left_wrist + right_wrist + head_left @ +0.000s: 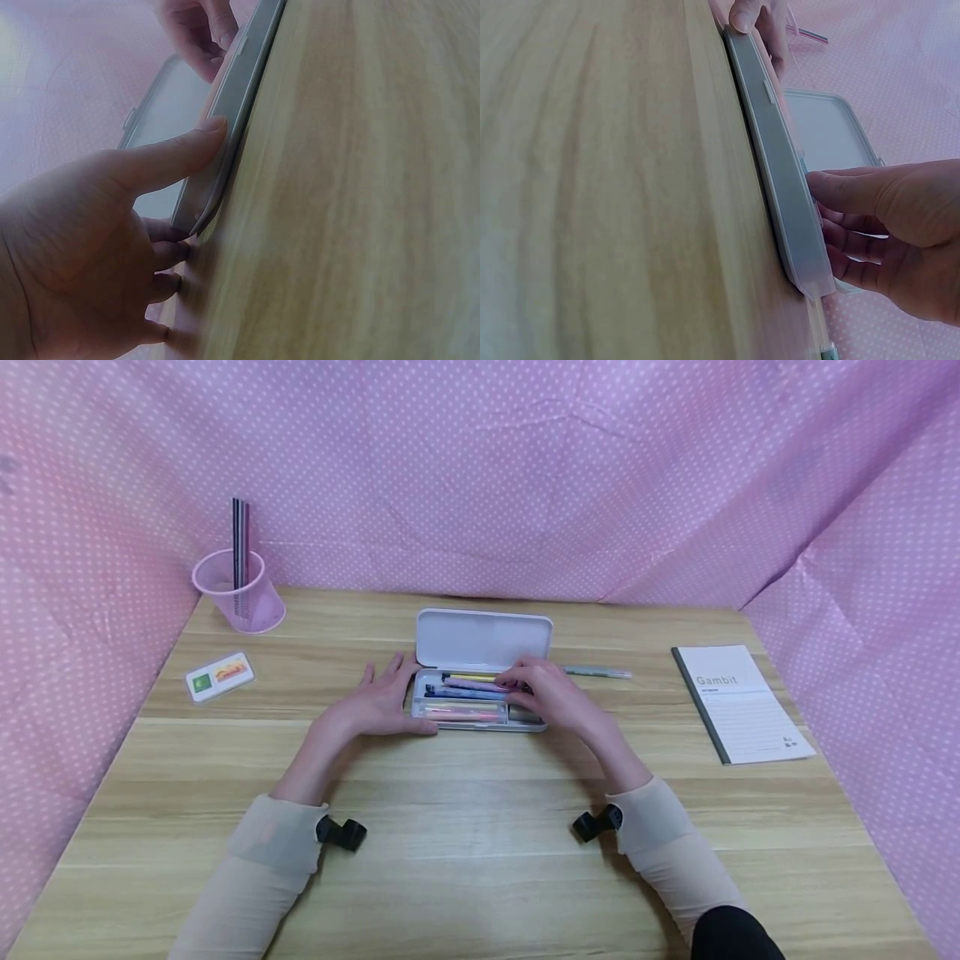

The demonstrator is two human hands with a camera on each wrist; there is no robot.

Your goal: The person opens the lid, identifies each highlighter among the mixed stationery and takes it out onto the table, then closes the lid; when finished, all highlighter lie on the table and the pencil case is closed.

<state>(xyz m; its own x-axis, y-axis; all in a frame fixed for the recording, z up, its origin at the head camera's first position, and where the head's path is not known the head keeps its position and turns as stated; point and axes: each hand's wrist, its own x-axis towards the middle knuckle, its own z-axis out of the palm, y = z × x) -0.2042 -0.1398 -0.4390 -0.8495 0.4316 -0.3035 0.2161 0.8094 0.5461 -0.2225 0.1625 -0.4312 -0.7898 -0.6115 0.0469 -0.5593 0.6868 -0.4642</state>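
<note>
A white pencil case (480, 727) lies on the table with its lid (483, 639) raised at the back. Inside are several pens, among them a blue pen (465, 692), a purple pen (474, 684) and a yellow one behind, plus pink sticks (461, 715) in the front compartment. My left hand (378, 702) rests at the case's left end, fingers spread, its thumb (176, 154) along the front wall. Reaching in from the right, my right hand (551, 693) pinches the purple pen's right end between thumb and fingers; the fingertips are partly hidden behind the front wall in the right wrist view.
A pale green pen (597, 672) lies right of the case. Farther right is a notebook (742, 706). At the left are a white eraser-like block (220, 677) with coloured pictures and a pink cup (258, 610) holding dark striped sticks (240, 543). Pink dotted cloth (480, 485) surrounds the table.
</note>
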